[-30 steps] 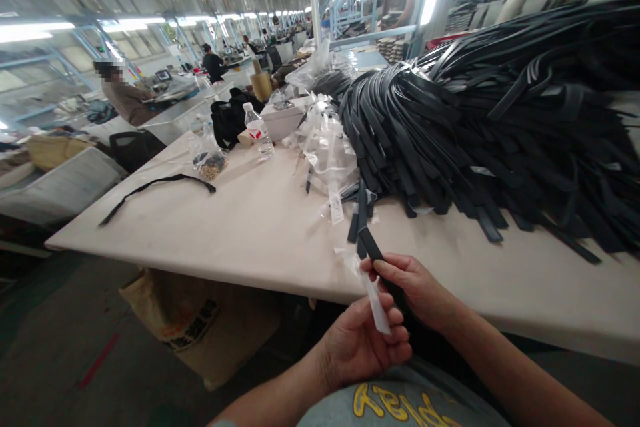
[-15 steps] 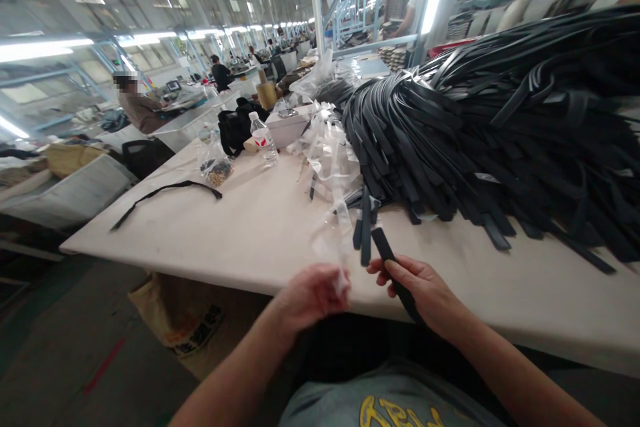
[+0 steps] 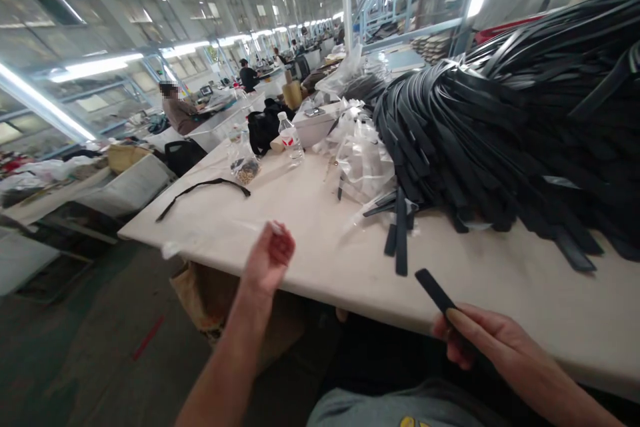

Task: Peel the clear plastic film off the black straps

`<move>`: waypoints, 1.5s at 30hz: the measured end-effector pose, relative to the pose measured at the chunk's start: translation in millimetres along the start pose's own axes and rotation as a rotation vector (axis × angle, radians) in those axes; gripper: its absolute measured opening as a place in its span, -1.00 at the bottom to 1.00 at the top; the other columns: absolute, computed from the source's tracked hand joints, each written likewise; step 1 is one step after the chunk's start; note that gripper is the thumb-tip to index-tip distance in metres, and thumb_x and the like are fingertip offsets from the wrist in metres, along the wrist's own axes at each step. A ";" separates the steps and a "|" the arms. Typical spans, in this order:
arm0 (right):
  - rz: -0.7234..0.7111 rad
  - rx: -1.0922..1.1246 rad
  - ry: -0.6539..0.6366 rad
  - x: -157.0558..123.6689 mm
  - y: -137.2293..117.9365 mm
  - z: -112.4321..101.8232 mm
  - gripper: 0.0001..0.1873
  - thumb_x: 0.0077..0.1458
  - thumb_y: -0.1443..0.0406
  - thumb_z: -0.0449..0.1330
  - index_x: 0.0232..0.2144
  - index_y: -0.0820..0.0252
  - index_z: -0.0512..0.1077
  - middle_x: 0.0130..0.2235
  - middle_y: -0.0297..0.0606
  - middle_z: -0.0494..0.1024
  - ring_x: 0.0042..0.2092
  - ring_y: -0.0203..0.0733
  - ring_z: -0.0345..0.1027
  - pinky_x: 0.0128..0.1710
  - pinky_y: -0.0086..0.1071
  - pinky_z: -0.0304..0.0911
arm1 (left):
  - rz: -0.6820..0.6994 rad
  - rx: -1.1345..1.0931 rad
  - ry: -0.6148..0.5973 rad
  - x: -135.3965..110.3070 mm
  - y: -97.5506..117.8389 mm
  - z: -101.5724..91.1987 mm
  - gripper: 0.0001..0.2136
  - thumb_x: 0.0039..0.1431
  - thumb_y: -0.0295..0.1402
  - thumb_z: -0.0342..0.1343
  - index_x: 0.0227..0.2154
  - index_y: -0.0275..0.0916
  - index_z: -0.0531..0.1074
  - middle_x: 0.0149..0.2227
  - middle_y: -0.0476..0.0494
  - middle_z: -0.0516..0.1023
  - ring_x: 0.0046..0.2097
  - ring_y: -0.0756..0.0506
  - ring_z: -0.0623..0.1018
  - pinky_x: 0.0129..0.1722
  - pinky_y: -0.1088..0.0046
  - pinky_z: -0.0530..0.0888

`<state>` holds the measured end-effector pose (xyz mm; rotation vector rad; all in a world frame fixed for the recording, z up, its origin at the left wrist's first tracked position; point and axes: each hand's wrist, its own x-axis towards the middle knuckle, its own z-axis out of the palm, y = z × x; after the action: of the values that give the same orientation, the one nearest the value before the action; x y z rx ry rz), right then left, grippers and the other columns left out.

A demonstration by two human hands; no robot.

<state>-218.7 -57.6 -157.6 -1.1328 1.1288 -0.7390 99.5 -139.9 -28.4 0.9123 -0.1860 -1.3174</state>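
Observation:
My right hand (image 3: pixel 475 333) is closed around a flat black strap (image 3: pixel 434 288), its blunt end pointing up and left past the thumb. My left hand (image 3: pixel 273 253) is raised over the table's front edge with curled fingers. A whitish, see-through piece of plastic film (image 3: pixel 245 223) shows at its fingertips and trails left, smeared by motion. To the right lies a large heap of black straps (image 3: pixel 450 140), with a few strap ends (image 3: pixel 401 233) hanging out towards me. Crumpled clear plastic bags (image 3: pixel 367 160) lie against the heap's left side.
A single thin black strap (image 3: pixel 200 188) curves across the left of the pale table (image 3: pixel 320 247). Behind it are a bag of small parts (image 3: pixel 245 170), a water bottle (image 3: pixel 290 140) and a white box (image 3: pixel 317 123). A sack (image 3: pixel 193 297) is under the table; a co-worker (image 3: pixel 177 110) sits beyond.
My left hand has swung left, away from my right hand, with the plastic film trailing. My right hand keeps the strap and sits lower right; the view has turned left.

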 end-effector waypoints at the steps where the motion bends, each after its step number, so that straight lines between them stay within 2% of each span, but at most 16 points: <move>1: -0.006 -0.066 -0.047 0.1 -3.9 5.6 -0.30 0.07 -0.29 0.03 -0.41 0.21 0.51 -0.53 -0.23 0.49 -0.47 -0.18 0.36 -0.44 -0.37 0.30 | -0.092 -0.005 0.026 -3.5 -31.6 -12.3 -0.59 0.40 -0.45 -0.13 -0.55 -0.31 0.47 -0.56 -0.03 0.60 -0.51 0.05 0.58 -0.45 0.56 0.55; 3: -0.043 -0.206 -0.108 0.8 -12.4 16.2 -0.34 0.16 -0.23 -0.06 -0.40 0.19 0.47 -0.54 -0.27 0.47 -0.46 -0.19 0.35 -0.44 -0.37 0.27 | -0.187 -0.006 0.058 -12.6 -82.3 -32.2 -0.65 0.35 -0.45 -0.03 -0.55 -0.33 0.48 -0.55 -0.06 0.60 -0.51 0.04 0.59 -0.46 0.55 0.56; 4: -0.074 -0.273 -0.123 1.5 -16.6 20.9 -0.38 0.21 -0.18 -0.09 -0.41 0.18 0.44 -0.54 -0.29 0.46 -0.47 -0.20 0.35 -0.45 -0.38 0.25 | -0.194 0.001 0.055 -17.5 -100.2 -39.2 -0.72 0.31 -0.45 0.05 -0.53 -0.33 0.49 -0.53 -0.07 0.62 -0.49 0.02 0.60 -0.46 0.54 0.56; 6: -0.145 -0.394 -0.135 3.5 -23.9 29.1 -0.47 0.27 -0.07 -0.13 -0.42 0.16 0.40 -0.55 -0.32 0.43 -0.49 -0.22 0.33 -0.47 -0.39 0.20 | -0.194 0.026 0.014 -26.2 -121.9 -47.5 -0.88 0.16 -0.43 0.24 -0.48 -0.33 0.52 -0.48 -0.09 0.65 -0.44 -0.02 0.63 -0.44 0.51 0.58; 8: -0.193 -0.497 -0.123 6.5 -29.2 36.0 -0.53 0.29 0.02 -0.15 -0.43 0.15 0.37 -0.55 -0.33 0.43 -0.50 -0.23 0.33 -0.46 -0.39 0.18 | -0.198 0.059 -0.044 -31.6 -129.9 -50.6 -0.82 -0.06 -0.37 0.42 -0.44 -0.32 0.54 -0.43 -0.11 0.66 -0.40 -0.06 0.64 -0.41 0.50 0.59; 11: -0.223 -0.603 -0.081 11.7 -33.4 43.8 -0.58 0.28 0.08 -0.16 -0.44 0.14 0.35 -0.54 -0.33 0.44 -0.48 -0.21 0.35 -0.43 -0.37 0.18 | -0.214 0.100 -0.085 -34.4 -130.9 -51.5 -0.67 -0.25 -0.28 0.50 -0.42 -0.30 0.56 -0.40 -0.10 0.67 -0.40 -0.04 0.63 -0.39 0.51 0.59; 18: -0.237 -0.749 -0.101 21.3 -33.8 51.4 -0.58 0.28 0.12 -0.17 -0.48 0.13 0.33 -0.54 -0.29 0.45 -0.48 -0.19 0.37 -0.45 -0.36 0.18 | -0.265 0.122 -0.075 -41.5 -135.7 -54.6 -0.66 -0.30 -0.28 0.52 -0.46 -0.29 0.54 -0.45 -0.08 0.66 -0.44 -0.01 0.60 -0.40 0.52 0.56; 26: -0.106 -0.601 -0.304 35.2 -35.2 72.7 -0.57 0.30 0.12 -0.14 -0.49 0.18 0.32 -0.55 -0.34 0.41 -0.59 -0.29 0.35 -0.58 -0.46 0.18 | -0.210 0.139 -0.077 -59.3 -148.1 -82.4 -0.72 -0.17 -0.28 0.47 -0.46 -0.34 0.54 -0.43 -0.11 0.63 -0.39 -0.01 0.59 -0.33 0.52 0.53; 29: -0.125 -0.564 -0.371 24.3 -43.5 60.9 -0.66 0.29 0.12 -0.06 -0.22 0.20 0.41 -0.46 -0.33 0.48 -0.51 -0.28 0.41 -0.50 -0.46 0.29 | -0.243 0.070 0.031 -59.8 -145.7 -93.9 -0.79 -0.04 -0.32 0.40 -0.43 -0.35 0.54 -0.41 -0.11 0.63 -0.39 0.00 0.59 -0.36 0.53 0.53; 31: -0.154 -0.535 -0.380 15.5 -48.3 44.7 -0.61 0.26 0.13 0.02 0.07 0.14 0.32 -0.38 -0.34 0.51 -0.50 -0.30 0.40 -0.47 -0.46 0.33 | -0.290 0.012 0.162 -59.5 -143.1 -99.9 -0.86 0.08 -0.36 0.32 -0.42 -0.33 0.53 -0.47 -0.09 0.61 -0.43 0.01 0.57 -0.41 0.53 0.52; 33: -0.186 -0.560 -0.330 12.9 -48.5 33.2 -0.50 0.25 0.13 0.03 0.21 0.08 0.19 -0.42 -0.38 0.50 -0.55 -0.31 0.33 -0.55 -0.47 0.28 | -0.337 -0.018 0.229 -61.3 -142.6 -103.1 -0.87 0.16 -0.39 0.24 -0.45 -0.33 0.51 -0.53 -0.07 0.58 -0.47 0.01 0.57 -0.44 0.53 0.51; 36: -0.270 -0.682 -0.244 23.7 -40.6 42.9 -0.55 0.26 0.16 0.01 0.17 0.07 0.27 -0.52 -0.39 0.46 -0.54 -0.26 0.34 -0.55 -0.45 0.24 | -0.410 -0.038 0.151 -67.8 -147.5 -101.1 -0.88 0.18 -0.41 0.21 -0.42 -0.36 0.52 -0.49 -0.12 0.60 -0.43 -0.02 0.59 -0.42 0.51 0.53; 38: -0.318 -0.728 -0.226 33.5 -35.5 61.1 -0.60 0.23 0.22 0.02 0.10 0.06 0.35 -0.45 -0.33 0.54 -0.43 -0.21 0.43 -0.42 -0.41 0.31 | -0.434 -0.066 0.065 -71.3 -151.0 -97.6 -0.91 0.17 -0.45 0.20 -0.37 -0.40 0.54 -0.42 -0.17 0.63 -0.39 -0.03 0.60 -0.36 0.49 0.55; 40: -0.307 -0.712 -0.259 37.3 -36.4 71.8 -0.58 0.22 0.23 0.03 0.12 0.04 0.33 -0.32 -0.29 0.59 -0.41 -0.21 0.45 -0.39 -0.39 0.35 | -0.434 -0.096 0.046 -71.2 -151.4 -95.7 -0.91 0.17 -0.47 0.19 -0.34 -0.42 0.54 -0.37 -0.19 0.65 -0.36 -0.02 0.61 -0.32 0.50 0.55; 43: -0.220 -0.615 -0.313 28.5 -49.6 56.8 -0.46 0.23 0.11 0.05 0.23 0.06 0.20 -0.34 -0.29 0.58 -0.55 -0.26 0.37 -0.57 -0.43 0.33 | -0.390 -0.125 0.150 -66.1 -146.2 -98.4 -0.90 0.22 -0.45 0.16 -0.35 -0.39 0.54 -0.37 -0.15 0.65 -0.39 0.02 0.59 -0.38 0.55 0.53; 45: -0.206 -0.590 -0.269 21.3 -58.6 38.9 -0.40 0.21 0.00 0.06 0.22 0.08 0.21 -0.44 -0.31 0.55 -0.62 -0.25 0.31 -0.69 -0.44 0.26 | -0.381 -0.131 0.197 -64.3 -143.5 -101.4 -0.88 0.23 -0.43 0.15 -0.39 -0.37 0.53 -0.42 -0.13 0.63 -0.42 0.02 0.58 -0.41 0.55 0.51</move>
<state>-170.7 -82.2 -107.8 -1.8088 1.0340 -0.3908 33.9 -31.6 -166.1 0.9888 0.2364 -1.5573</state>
